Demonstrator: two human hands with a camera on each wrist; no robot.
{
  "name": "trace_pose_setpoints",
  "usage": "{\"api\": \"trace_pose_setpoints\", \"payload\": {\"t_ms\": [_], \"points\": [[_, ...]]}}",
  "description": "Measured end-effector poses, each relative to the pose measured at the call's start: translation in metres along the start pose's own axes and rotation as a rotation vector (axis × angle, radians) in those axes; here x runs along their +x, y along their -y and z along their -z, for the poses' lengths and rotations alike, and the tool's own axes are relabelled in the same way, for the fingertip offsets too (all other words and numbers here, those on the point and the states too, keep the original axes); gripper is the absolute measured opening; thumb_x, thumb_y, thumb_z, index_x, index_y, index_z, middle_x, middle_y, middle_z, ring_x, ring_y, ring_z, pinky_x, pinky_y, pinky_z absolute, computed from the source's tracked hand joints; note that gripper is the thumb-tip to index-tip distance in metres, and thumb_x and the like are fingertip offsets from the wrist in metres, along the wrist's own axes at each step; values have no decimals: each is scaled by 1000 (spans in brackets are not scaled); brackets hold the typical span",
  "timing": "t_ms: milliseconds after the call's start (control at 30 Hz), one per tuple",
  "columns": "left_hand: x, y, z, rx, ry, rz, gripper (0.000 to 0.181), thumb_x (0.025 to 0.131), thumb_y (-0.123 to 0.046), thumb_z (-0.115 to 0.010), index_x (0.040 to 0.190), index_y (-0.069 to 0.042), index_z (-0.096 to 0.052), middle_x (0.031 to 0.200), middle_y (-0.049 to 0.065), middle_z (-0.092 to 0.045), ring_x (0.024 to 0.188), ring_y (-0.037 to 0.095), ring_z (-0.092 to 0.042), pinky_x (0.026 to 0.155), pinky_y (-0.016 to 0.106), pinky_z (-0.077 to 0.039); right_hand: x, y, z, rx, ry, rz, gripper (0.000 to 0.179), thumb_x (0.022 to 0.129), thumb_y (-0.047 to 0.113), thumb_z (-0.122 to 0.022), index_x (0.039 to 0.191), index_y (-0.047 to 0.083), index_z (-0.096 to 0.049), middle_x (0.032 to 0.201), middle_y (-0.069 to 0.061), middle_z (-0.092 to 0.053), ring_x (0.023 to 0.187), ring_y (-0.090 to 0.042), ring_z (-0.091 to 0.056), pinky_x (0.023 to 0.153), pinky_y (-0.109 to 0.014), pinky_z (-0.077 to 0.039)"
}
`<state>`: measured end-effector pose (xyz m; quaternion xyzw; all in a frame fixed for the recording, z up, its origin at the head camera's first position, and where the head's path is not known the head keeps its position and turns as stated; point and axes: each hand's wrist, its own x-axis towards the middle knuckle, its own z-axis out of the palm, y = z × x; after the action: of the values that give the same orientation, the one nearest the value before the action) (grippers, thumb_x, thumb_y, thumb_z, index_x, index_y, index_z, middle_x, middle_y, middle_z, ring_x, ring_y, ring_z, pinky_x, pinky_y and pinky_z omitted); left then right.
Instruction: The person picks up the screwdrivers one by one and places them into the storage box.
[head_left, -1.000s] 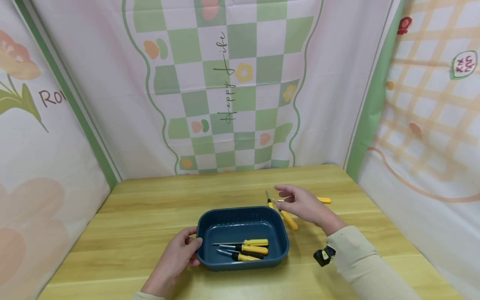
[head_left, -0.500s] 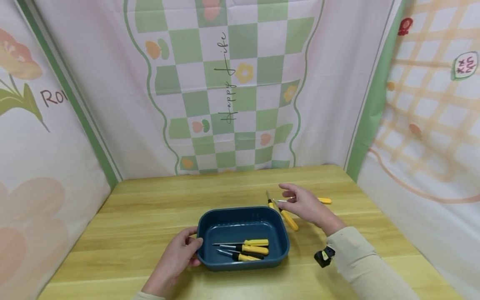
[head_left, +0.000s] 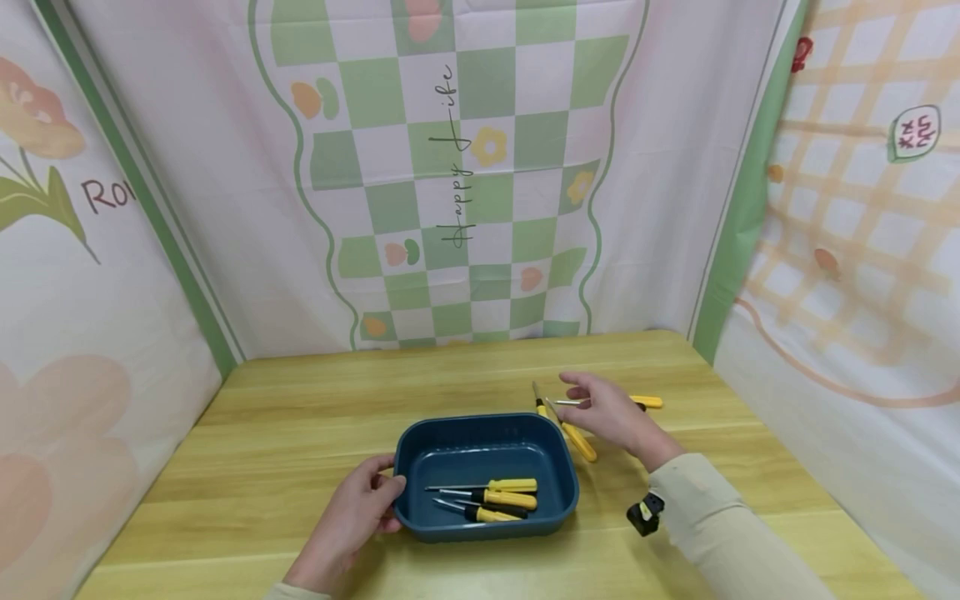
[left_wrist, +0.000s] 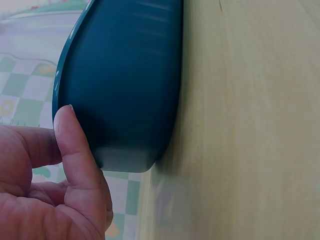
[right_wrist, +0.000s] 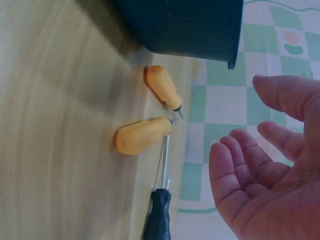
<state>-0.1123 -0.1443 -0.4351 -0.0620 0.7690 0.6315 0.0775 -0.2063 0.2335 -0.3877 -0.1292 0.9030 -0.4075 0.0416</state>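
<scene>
“Happy Life” runs up the checked back cloth; the left cloth bears a cut-off “Ro”.

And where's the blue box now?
In the head view, the blue box sits on the table, low near the middle, its left end held by the left hand.

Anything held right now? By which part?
The blue bin: the left hand grips it by the rim at its left end. The right hand holds nothing.
</scene>
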Motion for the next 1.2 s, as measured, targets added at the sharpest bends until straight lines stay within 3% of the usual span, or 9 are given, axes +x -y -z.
{"api": "trace_pose_setpoints", "payload": {"t_ms": [533, 1200], "points": [[2, 1, -1, -7, 8, -3, 45, 105, -13, -60, 147, -2, -52, 102, 12, -56, 72, 21, -61, 56, 28, -58, 7, -15, -9, -74, 15, -28, 64, 99, 18, -70, 154, -1, -44, 148, -29, -53, 133, -43, -56, 103, -54, -55], [3, 1, -1, -12, 7, 4, 46, 105, -13, -60, 148, -2, -51, 102, 12, -55, 72, 21, -61, 56, 28, -58, 12, -27, -19, -216, 43, -106, 65, 93, 20, -74, 151, 1, -50, 134, -26, -64, 122, -39, -63, 97, -54, -57]]}}
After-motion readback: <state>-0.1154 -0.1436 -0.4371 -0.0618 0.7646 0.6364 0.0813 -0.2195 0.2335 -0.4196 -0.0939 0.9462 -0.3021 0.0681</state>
